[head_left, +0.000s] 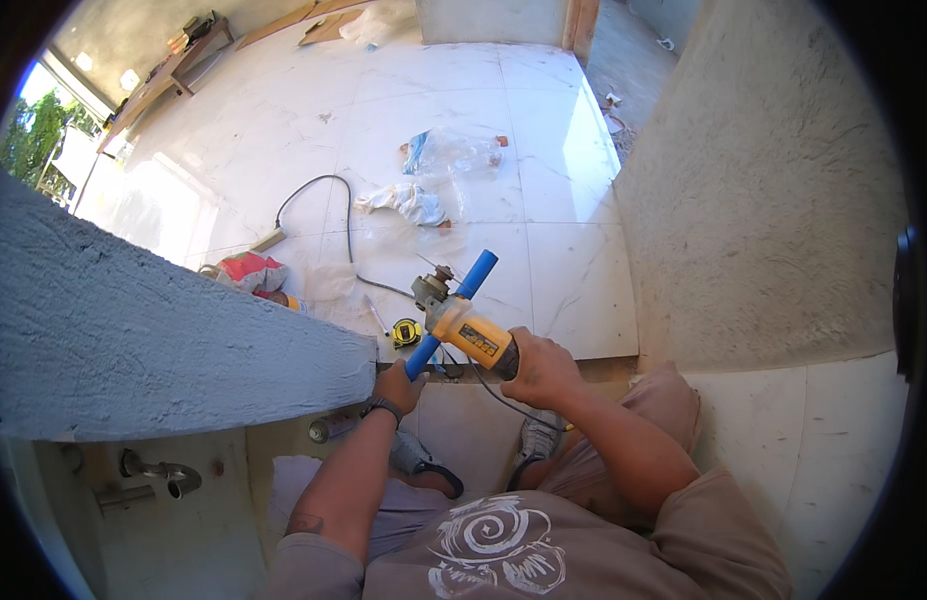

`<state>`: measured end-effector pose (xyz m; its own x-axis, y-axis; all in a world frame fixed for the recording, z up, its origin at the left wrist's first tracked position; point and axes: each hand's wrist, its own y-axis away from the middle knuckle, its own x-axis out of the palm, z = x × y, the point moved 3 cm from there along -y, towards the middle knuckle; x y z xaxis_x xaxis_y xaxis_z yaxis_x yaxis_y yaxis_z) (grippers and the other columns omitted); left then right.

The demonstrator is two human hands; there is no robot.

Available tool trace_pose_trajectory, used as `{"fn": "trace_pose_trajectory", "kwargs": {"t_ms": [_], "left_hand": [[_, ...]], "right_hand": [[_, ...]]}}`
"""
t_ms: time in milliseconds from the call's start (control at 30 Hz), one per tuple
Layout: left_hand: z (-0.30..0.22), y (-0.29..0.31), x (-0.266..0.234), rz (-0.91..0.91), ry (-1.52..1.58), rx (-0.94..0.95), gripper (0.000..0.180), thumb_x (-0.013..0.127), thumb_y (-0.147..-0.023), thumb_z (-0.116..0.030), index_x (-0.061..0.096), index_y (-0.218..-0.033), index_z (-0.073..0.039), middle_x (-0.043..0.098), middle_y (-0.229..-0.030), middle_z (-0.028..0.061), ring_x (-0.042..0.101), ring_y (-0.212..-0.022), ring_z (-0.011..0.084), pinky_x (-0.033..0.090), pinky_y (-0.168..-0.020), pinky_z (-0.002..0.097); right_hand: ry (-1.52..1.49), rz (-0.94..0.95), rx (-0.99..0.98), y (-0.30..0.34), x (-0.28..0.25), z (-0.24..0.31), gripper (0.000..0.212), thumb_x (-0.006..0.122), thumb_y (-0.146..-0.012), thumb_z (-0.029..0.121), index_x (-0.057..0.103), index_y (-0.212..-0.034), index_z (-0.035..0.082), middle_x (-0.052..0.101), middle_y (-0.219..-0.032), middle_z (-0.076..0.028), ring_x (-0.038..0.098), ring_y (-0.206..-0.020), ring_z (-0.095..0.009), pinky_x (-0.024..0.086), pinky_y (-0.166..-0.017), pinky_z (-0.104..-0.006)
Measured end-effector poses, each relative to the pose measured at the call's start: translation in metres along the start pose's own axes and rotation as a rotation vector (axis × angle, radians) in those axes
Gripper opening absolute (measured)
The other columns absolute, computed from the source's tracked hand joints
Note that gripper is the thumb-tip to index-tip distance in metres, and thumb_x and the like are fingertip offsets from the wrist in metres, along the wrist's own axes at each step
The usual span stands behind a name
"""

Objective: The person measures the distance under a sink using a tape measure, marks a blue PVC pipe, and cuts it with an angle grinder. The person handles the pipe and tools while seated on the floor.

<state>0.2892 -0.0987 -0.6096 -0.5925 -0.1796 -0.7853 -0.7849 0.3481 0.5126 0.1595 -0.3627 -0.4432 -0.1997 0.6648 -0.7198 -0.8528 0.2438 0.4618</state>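
Note:
A yellow angle grinder (471, 334) is in my right hand (545, 370), whose fingers wrap round the rear of its body. Its metal head (432, 290) points up and to the left, away from me. My left hand (397, 388) is closed round the lower end of a blue pipe (421, 358). That pipe slants up to the right and crosses the grinder near its head; whether the two are joined is hidden. Just beyond my left hand, a yellow and black tape measure (406, 332) lies on the floor beside a slim white marker-like stick (376, 316).
A rough grey ledge (173, 320) juts in from the left, close to my left hand. A dark cord (349, 230) loops over the white tiles. Plastic bags (453, 152), a red and white sack (251, 271) and a spray can (329, 428) lie about. A curved metal pipe (173, 473) sits below the ledge.

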Motion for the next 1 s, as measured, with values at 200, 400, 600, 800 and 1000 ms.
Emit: {"fn": "trace_pose_trajectory", "kwargs": {"t_ms": [200, 400, 600, 800, 1000], "left_hand": [[-0.005, 0.001, -0.002, 0.031, 0.011, 0.017, 0.044, 0.078, -0.093, -0.044, 0.073, -0.116, -0.007, 0.078, -0.111, 0.0208, 0.075, -0.107, 0.0385, 0.059, -0.096, 0.0488], [-0.007, 0.000, 0.001, 0.033, 0.031, 0.024, 0.041, 0.078, -0.093, -0.042, 0.073, -0.116, -0.008, 0.077, -0.113, 0.0203, 0.074, -0.109, 0.0381, 0.059, -0.097, 0.0491], [-0.004, -0.006, 0.005, 0.039, 0.028, 0.031, 0.041, 0.078, -0.091, -0.040, 0.075, -0.116, -0.007, 0.077, -0.114, 0.0210, 0.074, -0.109, 0.0389, 0.058, -0.097, 0.0490], [-0.004, -0.008, 0.005, 0.069, 0.033, 0.013, 0.042, 0.078, -0.092, -0.040, 0.074, -0.119, -0.008, 0.077, -0.118, 0.0193, 0.073, -0.113, 0.0376, 0.058, -0.099, 0.0483], [-0.004, -0.009, 0.005, 0.058, 0.068, 0.008, 0.040, 0.078, -0.092, -0.038, 0.074, -0.118, -0.007, 0.077, -0.115, 0.0213, 0.073, -0.109, 0.0398, 0.058, -0.096, 0.0492]], "right_hand": [[0.074, -0.025, 0.009, 0.012, 0.008, 0.006, 0.060, 0.082, -0.075, 0.023, 0.056, -0.126, 0.004, 0.074, -0.112, -0.021, 0.073, -0.106, -0.041, 0.058, -0.093, -0.0498], [0.122, -0.030, 0.031, 0.015, 0.014, 0.012, 0.060, 0.083, -0.076, 0.024, 0.056, -0.126, 0.004, 0.074, -0.112, -0.022, 0.073, -0.105, -0.042, 0.058, -0.093, -0.0508], [0.132, -0.030, 0.059, 0.011, 0.019, 0.015, 0.064, 0.082, -0.074, 0.024, 0.056, -0.129, 0.004, 0.074, -0.111, -0.023, 0.072, -0.106, -0.042, 0.058, -0.094, -0.0503], [0.168, -0.039, 0.082, 0.005, 0.020, 0.016, 0.061, 0.082, -0.074, 0.023, 0.056, -0.125, 0.003, 0.074, -0.110, -0.023, 0.073, -0.107, -0.042, 0.058, -0.094, -0.0497], [0.161, -0.019, 0.090, 0.001, 0.018, 0.018, 0.060, 0.082, -0.074, 0.023, 0.056, -0.124, 0.003, 0.074, -0.109, -0.023, 0.072, -0.107, -0.042, 0.058, -0.093, -0.0497]]}}
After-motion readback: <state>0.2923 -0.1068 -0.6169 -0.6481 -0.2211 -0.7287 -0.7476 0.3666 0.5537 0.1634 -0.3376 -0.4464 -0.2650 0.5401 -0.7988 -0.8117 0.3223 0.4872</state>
